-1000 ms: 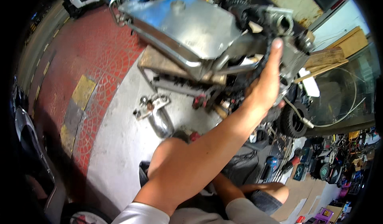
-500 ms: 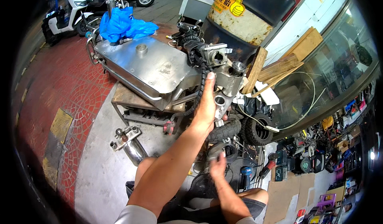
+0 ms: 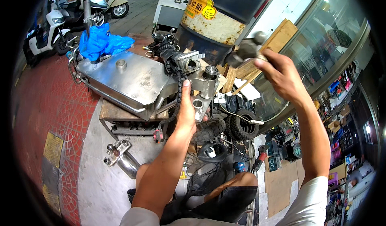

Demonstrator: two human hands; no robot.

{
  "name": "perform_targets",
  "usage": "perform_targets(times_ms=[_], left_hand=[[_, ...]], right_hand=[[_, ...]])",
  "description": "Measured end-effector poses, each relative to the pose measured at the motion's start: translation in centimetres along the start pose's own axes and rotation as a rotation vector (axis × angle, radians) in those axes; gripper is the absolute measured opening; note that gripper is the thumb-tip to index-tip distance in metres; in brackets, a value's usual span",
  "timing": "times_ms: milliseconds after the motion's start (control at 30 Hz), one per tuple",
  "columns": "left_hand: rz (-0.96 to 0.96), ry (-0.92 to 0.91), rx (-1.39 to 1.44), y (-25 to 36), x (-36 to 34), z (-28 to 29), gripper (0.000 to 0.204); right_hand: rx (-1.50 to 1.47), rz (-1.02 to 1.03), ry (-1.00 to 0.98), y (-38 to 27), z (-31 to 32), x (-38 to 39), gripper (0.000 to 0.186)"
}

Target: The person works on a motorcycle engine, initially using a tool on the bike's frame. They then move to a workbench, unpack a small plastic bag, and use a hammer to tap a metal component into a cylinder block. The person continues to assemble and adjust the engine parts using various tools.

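Two hands are up at a grey metal steering bracket (image 3: 203,87) that stands at the front end of a bare aluminium vehicle frame (image 3: 128,79). The left hand (image 3: 188,109) grips the bracket from below, thumb pointing up along its left side and fingers wrapped behind it. The right hand (image 3: 281,75) is raised well to the right of the bracket, its fingers closed round a dark hammer (image 3: 245,49) whose head points left toward the bracket. The frame rests on a small wooden-topped stand (image 3: 120,113). A blue plastic bag (image 3: 100,43) lies at the frame's far end. Behind the bracket stands a black drum (image 3: 219,16), with wooden planks (image 3: 265,49) leaning beside it. Small tyres (image 3: 235,125) lie below the bracket, and a metal clamp part (image 3: 120,155) lies on the pavement.
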State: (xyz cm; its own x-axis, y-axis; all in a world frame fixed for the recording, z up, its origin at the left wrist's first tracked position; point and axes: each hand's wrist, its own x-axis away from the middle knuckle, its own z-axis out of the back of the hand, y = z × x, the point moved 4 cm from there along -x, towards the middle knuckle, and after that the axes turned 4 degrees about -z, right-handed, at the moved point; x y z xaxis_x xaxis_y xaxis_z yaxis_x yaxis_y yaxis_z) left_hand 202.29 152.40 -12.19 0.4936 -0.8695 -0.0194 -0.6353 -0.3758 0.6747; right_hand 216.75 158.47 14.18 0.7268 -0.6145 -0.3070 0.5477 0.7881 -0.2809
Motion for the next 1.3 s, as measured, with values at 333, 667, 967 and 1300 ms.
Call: perform_targets(times_ms=[333, 667, 967, 1300], left_hand=[[0.016, 0.015, -0.015, -0.4, 0.0, 0.2, 0.082], [0.020, 0.008, 0.006, -0.1, 0.3, 0.2, 0.077], [0.009, 0.025, 0.013, -0.2, 0.4, 0.1, 0.076], [0.003, 0.032, 0.001, -0.2, 0.4, 0.0, 0.074]], right_hand=[[0.427, 0.114, -0.167, -3.3, -4.1, -5.5, 0.056], [0.463, 0.115, -0.130, -3.9, -5.0, -5.7, 0.054], [0.450, 0.044, -0.164, -4.6, -4.6, -6.5, 0.052], [0.528, 0.210, -0.100, -4.2, -5.5, -6.8, 0.051]])
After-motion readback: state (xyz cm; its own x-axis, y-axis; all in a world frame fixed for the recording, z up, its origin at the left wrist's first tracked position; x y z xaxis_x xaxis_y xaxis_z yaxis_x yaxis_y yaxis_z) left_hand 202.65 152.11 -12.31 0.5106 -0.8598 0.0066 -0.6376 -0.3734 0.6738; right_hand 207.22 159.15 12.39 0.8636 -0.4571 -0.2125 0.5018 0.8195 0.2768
